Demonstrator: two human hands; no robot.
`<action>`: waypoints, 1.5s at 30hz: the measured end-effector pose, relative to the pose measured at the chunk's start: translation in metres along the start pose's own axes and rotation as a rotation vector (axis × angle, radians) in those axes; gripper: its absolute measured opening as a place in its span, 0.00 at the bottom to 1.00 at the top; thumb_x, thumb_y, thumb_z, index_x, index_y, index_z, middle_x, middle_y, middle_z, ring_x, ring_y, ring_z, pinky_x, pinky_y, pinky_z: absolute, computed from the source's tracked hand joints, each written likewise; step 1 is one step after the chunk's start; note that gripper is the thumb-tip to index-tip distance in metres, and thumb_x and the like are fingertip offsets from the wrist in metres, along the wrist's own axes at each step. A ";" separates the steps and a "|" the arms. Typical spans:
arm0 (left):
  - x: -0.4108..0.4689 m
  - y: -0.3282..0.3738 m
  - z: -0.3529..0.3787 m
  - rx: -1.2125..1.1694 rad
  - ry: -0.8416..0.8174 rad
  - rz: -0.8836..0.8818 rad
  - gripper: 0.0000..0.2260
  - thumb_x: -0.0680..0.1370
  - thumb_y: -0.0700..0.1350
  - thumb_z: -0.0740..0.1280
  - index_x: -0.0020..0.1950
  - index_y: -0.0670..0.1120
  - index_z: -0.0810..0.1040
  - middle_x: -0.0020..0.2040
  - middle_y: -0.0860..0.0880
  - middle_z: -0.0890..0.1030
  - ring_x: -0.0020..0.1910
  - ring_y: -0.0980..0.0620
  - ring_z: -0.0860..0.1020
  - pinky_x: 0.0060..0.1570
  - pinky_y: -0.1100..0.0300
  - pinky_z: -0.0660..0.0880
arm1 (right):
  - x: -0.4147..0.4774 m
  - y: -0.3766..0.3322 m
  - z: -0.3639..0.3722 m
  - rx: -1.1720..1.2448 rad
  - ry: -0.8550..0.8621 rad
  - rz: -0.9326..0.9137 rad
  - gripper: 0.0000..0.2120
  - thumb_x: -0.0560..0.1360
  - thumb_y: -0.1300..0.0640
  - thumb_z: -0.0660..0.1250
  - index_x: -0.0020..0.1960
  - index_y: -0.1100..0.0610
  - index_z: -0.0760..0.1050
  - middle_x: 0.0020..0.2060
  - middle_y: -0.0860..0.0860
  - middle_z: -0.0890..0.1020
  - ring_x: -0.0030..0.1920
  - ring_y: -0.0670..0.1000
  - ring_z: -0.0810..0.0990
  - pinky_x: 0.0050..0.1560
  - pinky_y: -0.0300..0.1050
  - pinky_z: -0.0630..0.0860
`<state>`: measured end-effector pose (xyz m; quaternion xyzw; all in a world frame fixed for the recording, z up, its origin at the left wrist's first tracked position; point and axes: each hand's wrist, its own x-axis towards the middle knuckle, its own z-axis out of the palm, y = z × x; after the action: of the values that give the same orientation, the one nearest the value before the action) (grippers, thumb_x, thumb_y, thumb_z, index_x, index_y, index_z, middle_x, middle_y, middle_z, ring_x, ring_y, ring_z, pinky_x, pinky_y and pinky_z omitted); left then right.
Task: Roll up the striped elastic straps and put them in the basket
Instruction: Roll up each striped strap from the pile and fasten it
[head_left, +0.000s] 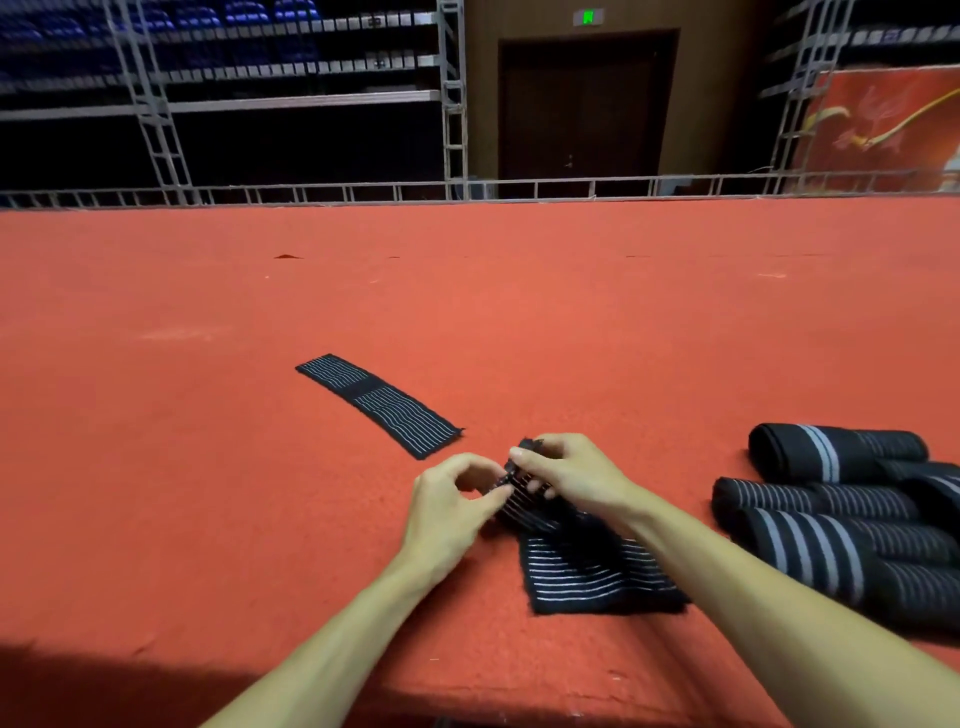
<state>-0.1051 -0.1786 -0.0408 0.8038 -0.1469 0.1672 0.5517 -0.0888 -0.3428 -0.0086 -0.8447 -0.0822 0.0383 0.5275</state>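
A black elastic strap with thin white stripes (587, 571) lies on the red carpet in front of me, its far end curled into a small roll. My left hand (452, 506) pinches the left side of that roll. My right hand (566, 470) grips it from above and the right. A second striped strap (379, 402) lies flat and unrolled to the upper left, apart from both hands. No basket is in view.
Several black striped sleeves or rolls (841, 499) are piled at the right edge. The red carpeted platform (208, 467) ends in a front edge near my arms. A metal rail (467, 189) and scaffolding stand at the far side.
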 end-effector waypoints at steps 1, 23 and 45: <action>0.000 0.008 -0.001 -0.014 -0.041 0.013 0.11 0.69 0.37 0.76 0.40 0.53 0.81 0.36 0.55 0.82 0.37 0.61 0.78 0.43 0.66 0.75 | -0.003 -0.006 -0.002 0.035 0.024 -0.016 0.08 0.78 0.55 0.65 0.41 0.54 0.78 0.35 0.50 0.80 0.36 0.46 0.77 0.38 0.40 0.74; -0.020 0.150 -0.020 -0.465 -0.793 -0.281 0.11 0.78 0.41 0.66 0.59 0.41 0.77 0.56 0.43 0.81 0.54 0.45 0.79 0.55 0.49 0.74 | -0.118 -0.127 -0.098 0.406 0.035 -0.283 0.13 0.74 0.64 0.69 0.58 0.64 0.78 0.46 0.58 0.84 0.42 0.52 0.83 0.43 0.42 0.81; 0.009 0.029 0.047 0.071 -0.463 -0.219 0.19 0.73 0.40 0.73 0.61 0.43 0.70 0.36 0.50 0.73 0.31 0.57 0.73 0.30 0.64 0.69 | 0.001 -0.017 -0.092 -0.590 0.135 -0.122 0.07 0.76 0.63 0.67 0.53 0.60 0.76 0.48 0.53 0.81 0.49 0.51 0.77 0.47 0.38 0.69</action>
<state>-0.1039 -0.2334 -0.0284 0.8505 -0.1752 -0.0768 0.4899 -0.0756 -0.4165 0.0468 -0.9555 -0.1053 -0.0750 0.2650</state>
